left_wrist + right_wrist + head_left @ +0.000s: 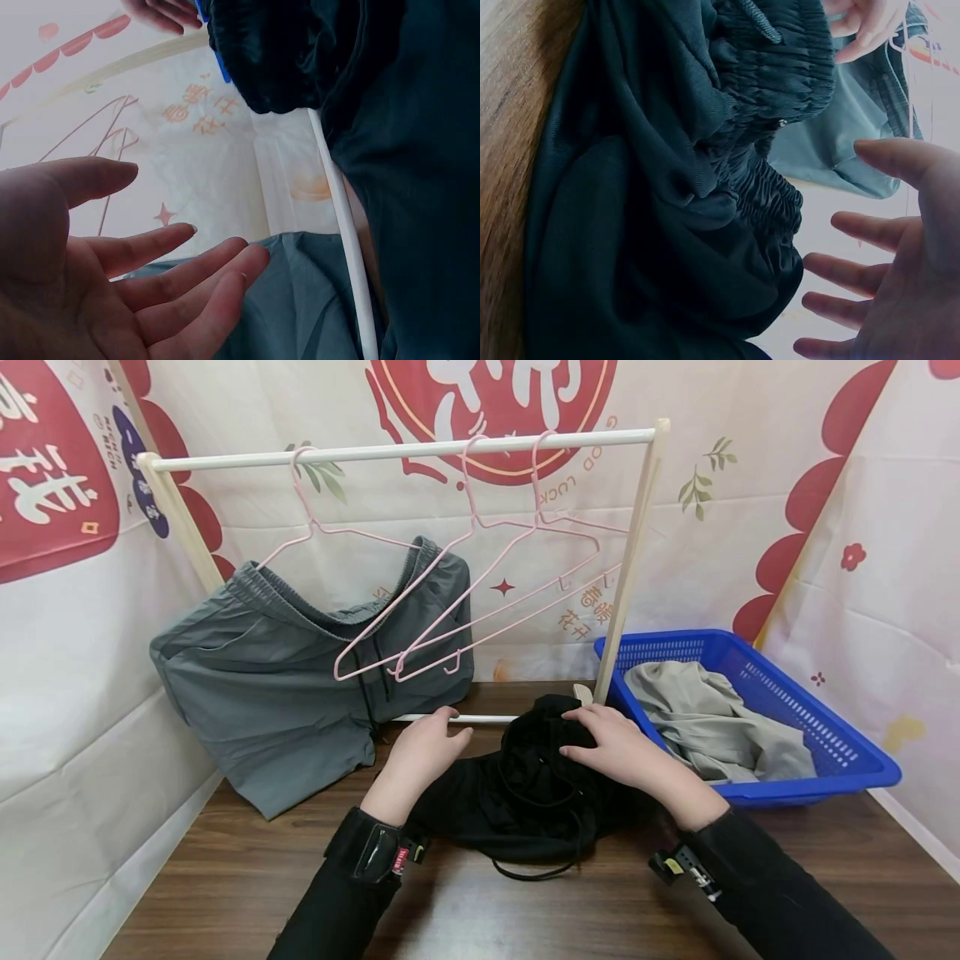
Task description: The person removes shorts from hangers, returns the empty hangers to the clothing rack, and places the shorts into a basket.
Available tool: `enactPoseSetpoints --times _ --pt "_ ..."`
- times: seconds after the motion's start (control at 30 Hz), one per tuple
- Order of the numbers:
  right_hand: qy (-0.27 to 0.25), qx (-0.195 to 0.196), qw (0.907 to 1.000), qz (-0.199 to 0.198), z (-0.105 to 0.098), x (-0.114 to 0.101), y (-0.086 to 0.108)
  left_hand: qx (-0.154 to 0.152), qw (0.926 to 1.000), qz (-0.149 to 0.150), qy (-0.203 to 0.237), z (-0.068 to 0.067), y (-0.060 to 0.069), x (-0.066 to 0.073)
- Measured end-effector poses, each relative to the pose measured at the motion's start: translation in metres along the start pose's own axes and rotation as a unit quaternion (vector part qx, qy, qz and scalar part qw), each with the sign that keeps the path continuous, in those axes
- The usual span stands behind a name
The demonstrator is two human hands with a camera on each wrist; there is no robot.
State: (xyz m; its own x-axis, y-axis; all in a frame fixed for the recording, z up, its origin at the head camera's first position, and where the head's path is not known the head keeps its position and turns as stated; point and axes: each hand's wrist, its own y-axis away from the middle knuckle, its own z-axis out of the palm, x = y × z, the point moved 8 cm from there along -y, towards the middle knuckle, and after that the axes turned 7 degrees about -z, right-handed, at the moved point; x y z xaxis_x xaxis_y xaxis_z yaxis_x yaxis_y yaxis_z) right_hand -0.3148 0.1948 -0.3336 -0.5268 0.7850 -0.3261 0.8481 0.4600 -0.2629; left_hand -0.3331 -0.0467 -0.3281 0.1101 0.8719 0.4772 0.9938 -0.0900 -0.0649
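A bunched black pair of drawstring pants or shorts [480, 810] lies on the table, its gathered waistband [784, 71] facing up and its cord [536, 877] trailing in front. Left of the waistband is my left hand [422, 756], with relaxed fingers and nothing held; the left wrist view shows its palm apart from the cloth. My right hand [626, 752] hovers at the garment's right side. In the right wrist view its fingers are spread beside the waistband, gripping nothing. Grey shorts [300, 693] hang on a pink hanger [300, 497] at the left.
A rack with a white rail [405, 450] stands behind the hands. More pink hangers [468, 531] hang from it toward the right. At the right, a blue basket [847, 768] holds a beige-grey cloth [712, 718]. Printed fabric [247, 410] walls the back and sides.
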Motion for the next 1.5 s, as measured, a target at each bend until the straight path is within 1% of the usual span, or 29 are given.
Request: enactPoseSetpoints --times 0.27,0.57,0.63,0.77,0.87,0.93,1.07,1.13,1.27,1.37,1.5 --pt "-0.001 -0.014 0.9999 -0.004 0.008 0.003 -0.008 -0.020 0.9995 0.022 -0.008 0.014 0.001 0.013" --pt "0.026 -0.025 0.9992 -0.015 0.014 0.002 -0.018 -0.058 0.9972 0.040 -0.023 0.032 0.005 0.023" --pt "0.038 -0.034 0.9986 -0.017 0.016 0.001 -0.019 -0.066 0.9962 0.051 -0.025 0.035 0.006 0.027" --pt "0.051 -0.066 0.9964 -0.017 0.023 0.000 -0.021 -0.078 0.9939 0.073 -0.027 0.038 0.010 0.034" --pt "0.053 -0.084 0.9949 -0.012 0.027 0.001 -0.021 -0.084 0.9920 0.086 -0.039 0.042 0.011 0.038" --pt "0.055 -0.089 0.9944 -0.009 0.028 0.002 -0.021 -0.088 0.9905 0.093 -0.050 0.044 0.012 0.040" --pt "0.054 -0.078 0.9955 -0.002 0.025 0.004 -0.021 -0.097 0.9867 0.106 -0.077 0.049 0.014 0.043" --pt "0.050 -0.067 0.9965 0.006 0.023 0.006 -0.021 -0.101 0.9852 0.108 -0.086 0.051 0.014 0.043" --pt "0.039 -0.044 0.9980 0.024 0.016 0.012 -0.019 -0.107 0.9836 0.100 -0.104 0.051 0.014 0.037" --pt "0.042 -0.020 0.9982 0.036 0.010 0.016 -0.018 -0.112 0.9824 0.097 -0.113 0.052 0.014 0.034" --pt "0.055 0.015 0.9964 0.063 0.002 0.021 -0.015 -0.122 0.9817 0.097 -0.109 0.053 0.014 0.033"
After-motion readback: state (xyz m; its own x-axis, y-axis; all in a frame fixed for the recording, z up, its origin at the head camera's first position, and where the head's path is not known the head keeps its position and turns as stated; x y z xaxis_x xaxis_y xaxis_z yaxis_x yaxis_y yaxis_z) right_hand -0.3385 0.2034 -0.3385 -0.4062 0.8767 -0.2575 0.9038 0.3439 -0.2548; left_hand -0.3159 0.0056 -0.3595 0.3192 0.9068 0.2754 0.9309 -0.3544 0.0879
